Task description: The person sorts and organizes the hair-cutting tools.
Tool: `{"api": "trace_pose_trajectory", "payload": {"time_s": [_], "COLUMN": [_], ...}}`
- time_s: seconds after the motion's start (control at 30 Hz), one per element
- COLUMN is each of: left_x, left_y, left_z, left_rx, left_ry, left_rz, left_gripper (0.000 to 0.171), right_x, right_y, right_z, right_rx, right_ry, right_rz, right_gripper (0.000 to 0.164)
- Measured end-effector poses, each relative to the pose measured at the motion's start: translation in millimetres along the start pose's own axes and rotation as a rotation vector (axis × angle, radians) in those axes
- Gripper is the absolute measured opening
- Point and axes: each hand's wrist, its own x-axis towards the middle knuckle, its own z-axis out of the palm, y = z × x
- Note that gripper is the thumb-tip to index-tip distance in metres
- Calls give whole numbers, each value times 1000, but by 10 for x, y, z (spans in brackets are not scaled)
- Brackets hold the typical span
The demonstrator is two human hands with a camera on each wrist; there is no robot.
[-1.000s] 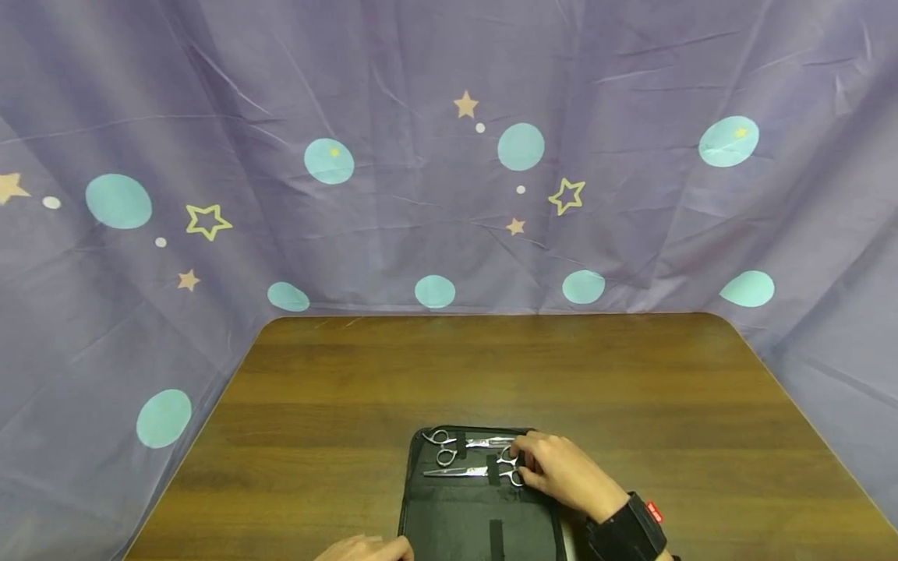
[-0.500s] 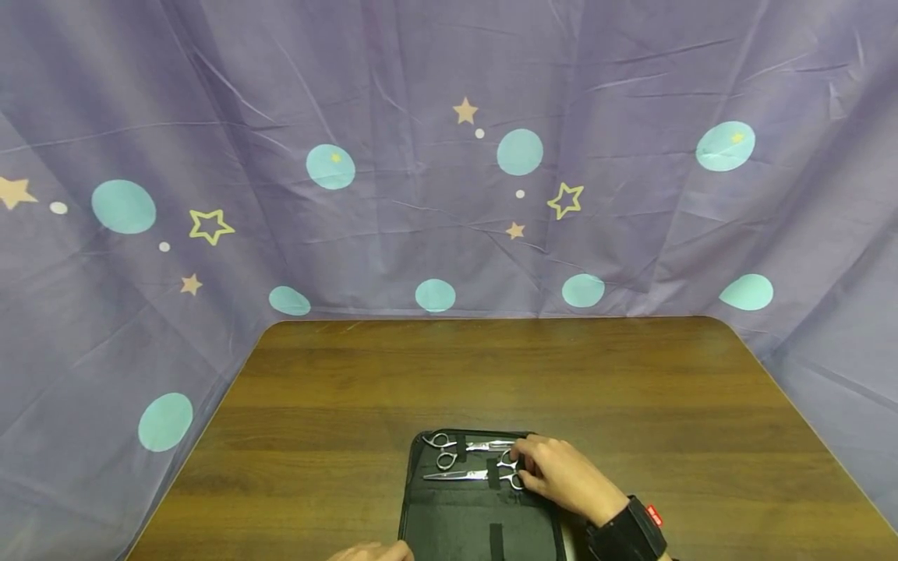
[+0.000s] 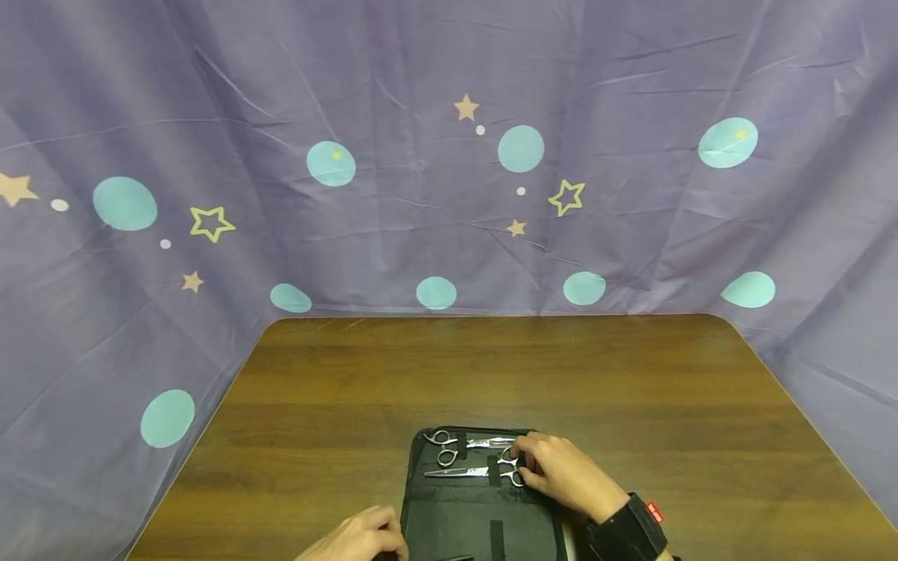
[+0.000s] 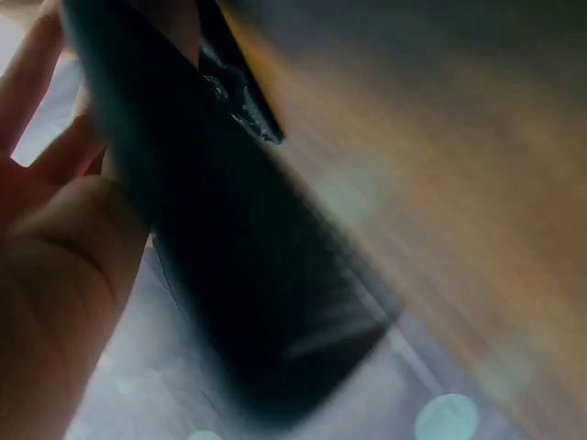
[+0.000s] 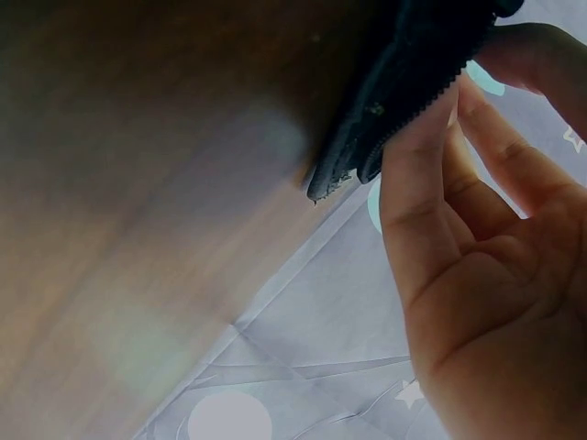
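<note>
An unzipped black scissors case (image 3: 456, 514) lies on the table, its lower part cut off by the frame. Strapped inside it are two silver pairs of scissors: upper scissors (image 3: 484, 442) and lower scissors (image 3: 456, 472). My right hand (image 3: 564, 475) pinches the case's right edge beside the lower scissors' finger rings; the zipper edge (image 5: 413, 101) shows against its fingers in the right wrist view. My left hand (image 3: 361, 536), left of the case, holds a smooth black object (image 4: 220, 238), blurred and too dark to identify. A thin metallic tip (image 3: 457, 558) shows at the bottom of the frame.
The brown wooden table (image 3: 337, 389) extends behind and to both sides of the case. A purple patterned curtain (image 3: 421, 218) encloses its back and sides. A black strap (image 3: 627, 530) is around the right wrist.
My left hand has come further into the head view, and a dark object now shows under its fingers. The thin metallic tip has appeared beside it. The right hand stays in place.
</note>
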Motion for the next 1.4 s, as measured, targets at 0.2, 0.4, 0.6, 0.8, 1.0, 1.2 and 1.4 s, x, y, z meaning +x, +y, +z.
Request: {"api": "trace_pose_trajectory", "payload": {"time_s": [0.2,0.4,0.6,0.8,1.0,1.2,1.4], "left_x": [199,366,514,587,662,719,651], "left_y": [58,87,93,97,103,116,42], "left_z": [-76,-32,66,119,194,251,207], "left_rx": [164,246,295,273,310,277,290], "left_ry": [5,8,6,-47,-14,-1,-77], "left_rz": [14,80,136,164,225,241,173], "left_gripper": [10,15,15,13,11,12,23], "right_x": [10,6,5,-4,0,1,4], "right_y": [6,5,-10,-25,-14,-9,-3], "right_z": [18,14,7,3,-5,-6,-4], "right_rx": [-20,-29,-35,-38,-34,-34,-31], "right_ry": [12,21,26,36,18,2,7], "right_rz": [-8,-9,-11,-10,11,22,22], "right_gripper": [15,15,14,14,16,15,15]}}
